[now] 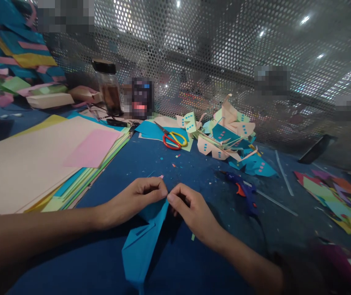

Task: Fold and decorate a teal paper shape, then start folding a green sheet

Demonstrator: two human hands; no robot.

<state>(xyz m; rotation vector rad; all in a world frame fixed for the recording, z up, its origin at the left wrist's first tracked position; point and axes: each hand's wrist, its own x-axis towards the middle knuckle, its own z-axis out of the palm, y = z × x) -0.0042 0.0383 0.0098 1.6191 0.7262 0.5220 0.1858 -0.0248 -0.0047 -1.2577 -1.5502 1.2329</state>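
A blue folded-paper figure (141, 250) hangs down from my fingertips over the blue tabletop, its wide folded part toward me. My left hand (135, 200) pinches its upper tip from the left, thumb against curled fingers. From the right, my right hand (194, 209) pinches the same tip, and the two hands nearly touch. The fingers hide the very end of the paper. Beyond my hands lie scissors (174, 140) with one red and one yellow handle. A blue glue gun (245, 190) with an orange trigger rests to the right of my right hand.
Stacked coloured paper (40, 159) covers the left side. Finished paper figures (227, 135) pile up at the back right. A dark-lidded jar (109, 88) stands near the perforated metal screen (194, 41). Glue sticks (283, 174) and coloured sheets (338, 200) lie at right.
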